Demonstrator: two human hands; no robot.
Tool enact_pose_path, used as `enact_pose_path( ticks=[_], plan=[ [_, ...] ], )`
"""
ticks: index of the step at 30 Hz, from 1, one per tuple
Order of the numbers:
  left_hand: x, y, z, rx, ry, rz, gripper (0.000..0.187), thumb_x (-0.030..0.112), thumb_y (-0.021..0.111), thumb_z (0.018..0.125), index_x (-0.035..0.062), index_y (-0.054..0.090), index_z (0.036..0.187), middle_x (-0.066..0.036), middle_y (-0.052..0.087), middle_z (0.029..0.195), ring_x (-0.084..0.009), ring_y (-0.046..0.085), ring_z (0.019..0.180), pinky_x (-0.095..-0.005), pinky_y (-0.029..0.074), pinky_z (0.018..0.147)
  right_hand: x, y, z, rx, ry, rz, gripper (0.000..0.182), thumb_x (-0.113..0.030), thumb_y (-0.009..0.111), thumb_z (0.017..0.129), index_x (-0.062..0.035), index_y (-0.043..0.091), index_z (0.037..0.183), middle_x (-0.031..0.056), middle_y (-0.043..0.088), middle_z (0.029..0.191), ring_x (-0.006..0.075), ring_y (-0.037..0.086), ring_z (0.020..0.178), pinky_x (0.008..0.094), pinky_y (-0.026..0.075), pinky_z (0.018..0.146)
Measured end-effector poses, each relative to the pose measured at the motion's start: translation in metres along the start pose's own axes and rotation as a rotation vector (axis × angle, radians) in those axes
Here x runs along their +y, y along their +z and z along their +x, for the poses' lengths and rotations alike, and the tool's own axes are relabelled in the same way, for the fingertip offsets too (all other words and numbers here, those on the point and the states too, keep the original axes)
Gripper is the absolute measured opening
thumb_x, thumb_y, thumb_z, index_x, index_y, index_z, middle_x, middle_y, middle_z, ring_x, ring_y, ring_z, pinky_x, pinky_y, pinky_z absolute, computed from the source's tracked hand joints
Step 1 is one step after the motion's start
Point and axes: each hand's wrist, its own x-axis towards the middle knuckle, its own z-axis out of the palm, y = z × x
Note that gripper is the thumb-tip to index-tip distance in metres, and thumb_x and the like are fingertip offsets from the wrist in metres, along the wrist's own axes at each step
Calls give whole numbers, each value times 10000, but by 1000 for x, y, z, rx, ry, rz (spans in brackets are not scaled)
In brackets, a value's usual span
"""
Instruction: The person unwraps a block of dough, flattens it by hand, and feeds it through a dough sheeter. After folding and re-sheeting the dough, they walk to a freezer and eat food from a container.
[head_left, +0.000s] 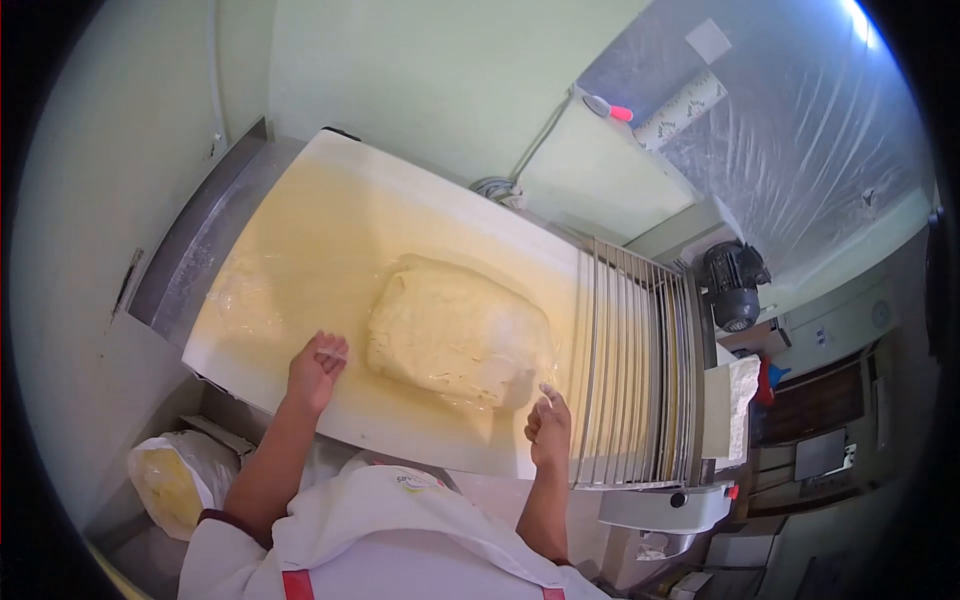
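A large, pale block of dough (455, 325) lies on the flour-dusted white table (340, 210). Clear plastic film (465, 402) glistens along the near edge of the dough. My left hand (318, 365) hovers left of the block, fingers curled in and apart from the dough. By the near right corner is my right hand (547, 420), its index finger bent forward and the others folded into the palm. Whether either hand pinches a bit of film is too fine to make out.
A metal wire guard (635, 365) crosses the table's right end, beside a machine housing (665, 507). A dark motor (735, 285) sits behind it. An open plastic bag with yellow contents (168, 485) stands at lower left. Walls border the left and far sides.
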Motion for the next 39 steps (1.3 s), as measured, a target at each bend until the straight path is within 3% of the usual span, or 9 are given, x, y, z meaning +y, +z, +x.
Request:
enact_pose_path(
  ticks=[3, 9, 11, 14, 20, 28, 34, 38, 39],
  plan=[
    [10, 12, 29, 18, 52, -117, 230, 275, 630, 925, 64, 591, 1008, -63, 608, 914, -210, 600, 887, -326, 481, 871, -18, -63, 13, 279, 62, 525, 347, -53, 510, 894, -23, 576, 1233, -74, 353, 612, 43, 338, 490, 186, 288, 429],
    [30, 43, 65, -76, -79, -50, 280, 334, 549, 970, 176, 503, 744, 55, 420, 570, -99, 387, 472, -252, 332, 465, -31, -152, 8, 1088, -505, 911, 258, -49, 472, 858, -169, 414, 637, -52, 378, 617, 80, 364, 521, 236, 325, 479],
    [27, 59, 68, -151, -53, -111, 378, 376, 503, 988, 196, 421, 666, 70, 294, 502, -86, 246, 390, -250, 224, 377, 86, -112, 57, 985, -560, -14, 231, -106, 414, 951, -98, 554, 767, -1, 510, 721, 146, 528, 685, 278, 439, 703],
    [46, 88, 58, -190, -30, -234, 433, 398, 436, 1009, 193, 362, 634, 65, 232, 497, -89, 173, 380, -255, 169, 360, -43, 50, -23, -79, -317, -286, 454, -327, 348, 1031, -19, 572, 1279, 234, 559, 1296, 333, 495, 1249, 476, 266, 1111],
    [81, 263, -44, -706, 26, 6, 435, 353, 451, 1009, 195, 355, 615, 75, 189, 473, -77, 155, 382, -238, 159, 367, -50, 125, 50, 52, -470, -689, 606, -484, 344, 990, -81, 376, 1441, 203, 322, 1509, 406, 228, 1418, 598, 120, 1122],
    [-99, 456, -129, -1102, -352, 354, 345, 388, 497, 988, 202, 434, 703, 73, 308, 557, -70, 259, 461, -226, 226, 435, -47, 138, 139, -303, 282, 1307, 570, -458, 343, 1000, -104, 374, 1447, 122, 378, 1490, 299, 337, 1372, 478, 250, 1121],
    [-111, 404, 12, -762, -350, 81, 379, 351, 467, 1003, 197, 416, 660, 63, 295, 534, -86, 296, 453, -228, 265, 432, -4, 94, 111, -284, 329, 1525, 596, -478, 323, 1006, -96, 341, 1463, 92, 397, 1483, 268, 390, 1344, 417, 295, 1124],
    [52, 301, 74, -374, 199, -110, 342, 247, 466, 1001, 172, 412, 671, 62, 343, 562, -67, 331, 466, -244, 297, 432, 24, 18, 137, -558, 166, 1332, 643, -535, 353, 988, -59, 415, 1416, 88, 426, 1451, 244, 408, 1327, 381, 332, 1111],
    [111, 243, 92, -705, 348, -14, 304, 240, 459, 991, 164, 428, 698, 33, 391, 570, -107, 350, 480, -283, 313, 451, 31, -10, 149, -381, 31, 1127, 647, -512, 363, 989, -34, 390, 1426, 110, 410, 1467, 256, 373, 1358, 386, 301, 1124]
  ],
)
